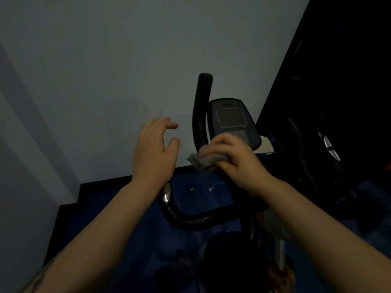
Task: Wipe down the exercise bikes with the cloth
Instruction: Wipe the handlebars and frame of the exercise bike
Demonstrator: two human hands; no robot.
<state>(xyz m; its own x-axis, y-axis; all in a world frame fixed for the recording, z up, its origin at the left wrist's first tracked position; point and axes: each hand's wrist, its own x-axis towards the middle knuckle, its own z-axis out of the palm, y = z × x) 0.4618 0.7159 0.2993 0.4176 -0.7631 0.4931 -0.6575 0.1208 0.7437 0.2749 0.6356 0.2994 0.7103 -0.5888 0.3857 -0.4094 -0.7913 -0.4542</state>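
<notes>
The grey cloth (203, 160) is bunched in the right hand (234, 159) against the handlebar (200, 115) below the console (231, 121); firm strokes are advised. The left hand (154, 151) hovers spread, empty.

— What's underfoot here?
— Blue floor (110, 235), meeting the pale wall along a black skirting.
— And standing on it?
— The exercise bike (230, 121), with another dark machine (330, 144) just right.
</notes>
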